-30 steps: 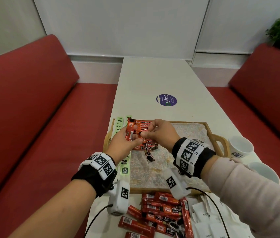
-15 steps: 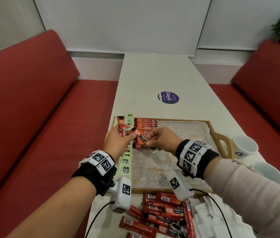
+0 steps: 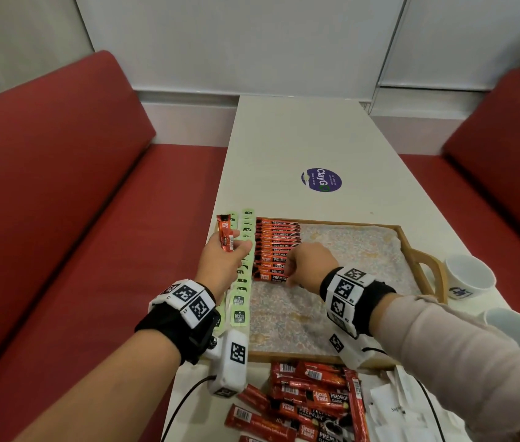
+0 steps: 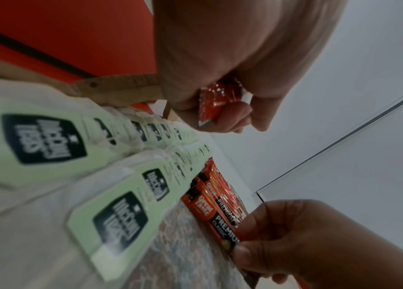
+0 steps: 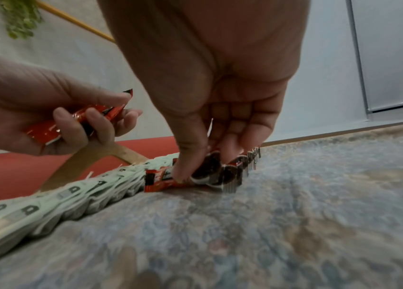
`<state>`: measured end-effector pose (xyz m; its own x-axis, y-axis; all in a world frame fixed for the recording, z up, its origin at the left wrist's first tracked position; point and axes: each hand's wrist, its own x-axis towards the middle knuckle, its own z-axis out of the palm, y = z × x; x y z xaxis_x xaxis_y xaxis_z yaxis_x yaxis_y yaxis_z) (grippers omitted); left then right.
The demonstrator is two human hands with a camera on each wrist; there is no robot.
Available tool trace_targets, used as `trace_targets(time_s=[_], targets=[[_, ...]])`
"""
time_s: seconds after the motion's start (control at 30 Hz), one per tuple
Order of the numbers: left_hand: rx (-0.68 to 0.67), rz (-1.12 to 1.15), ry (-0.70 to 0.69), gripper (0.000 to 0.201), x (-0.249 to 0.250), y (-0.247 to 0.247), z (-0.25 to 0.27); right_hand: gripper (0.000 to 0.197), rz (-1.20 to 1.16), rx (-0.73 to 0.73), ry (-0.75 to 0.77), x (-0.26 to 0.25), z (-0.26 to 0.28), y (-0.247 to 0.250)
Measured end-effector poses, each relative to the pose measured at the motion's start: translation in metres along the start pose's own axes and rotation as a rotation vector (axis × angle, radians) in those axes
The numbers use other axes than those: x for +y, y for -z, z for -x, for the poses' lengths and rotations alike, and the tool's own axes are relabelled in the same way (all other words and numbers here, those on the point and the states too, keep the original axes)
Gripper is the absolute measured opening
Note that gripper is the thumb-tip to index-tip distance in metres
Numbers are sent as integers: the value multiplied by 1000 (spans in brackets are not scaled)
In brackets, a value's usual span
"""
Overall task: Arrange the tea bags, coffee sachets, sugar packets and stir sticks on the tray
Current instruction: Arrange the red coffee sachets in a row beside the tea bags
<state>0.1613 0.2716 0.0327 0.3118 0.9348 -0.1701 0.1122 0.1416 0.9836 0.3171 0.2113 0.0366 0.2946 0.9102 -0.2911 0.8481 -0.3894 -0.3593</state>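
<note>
A wooden tray with a floral liner holds two rows of green tea bags along its left side. Beside them runs a row of red coffee sachets. My left hand hovers over the tray's left edge and grips a few coffee sachets, also seen in the left wrist view. My right hand is down on the tray, pinching the nearest coffee sachet at the near end of the row. Its thumb and fingers hold that sachet against the liner.
Loose coffee sachets lie in a pile on the table in front of the tray, with white sugar packets to their right. Two white cups stand right of the tray. Red benches flank the table; a purple sticker lies beyond.
My right hand drew one sachet from the bundle in my left hand and lowered it to the near end of the row. My left hand shifted left with the remaining sachets.
</note>
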Motion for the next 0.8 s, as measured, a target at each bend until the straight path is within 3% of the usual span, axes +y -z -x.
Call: trace_targets(time_s=[0.27, 0.43, 0.63, 0.8], targets=[[-34, 37, 102, 7, 0, 2, -3, 10, 142, 34, 0, -1, -2, -3], [-73, 247, 227, 19, 6, 2, 1, 22, 140, 34, 11, 1, -3, -2], [-71, 287, 222, 14, 5, -3, 4, 26, -65, 132, 65, -1, 7, 3], [-31, 322, 211, 17, 8, -10, 12, 34, -302, 158, 259, -21, 35, 9]])
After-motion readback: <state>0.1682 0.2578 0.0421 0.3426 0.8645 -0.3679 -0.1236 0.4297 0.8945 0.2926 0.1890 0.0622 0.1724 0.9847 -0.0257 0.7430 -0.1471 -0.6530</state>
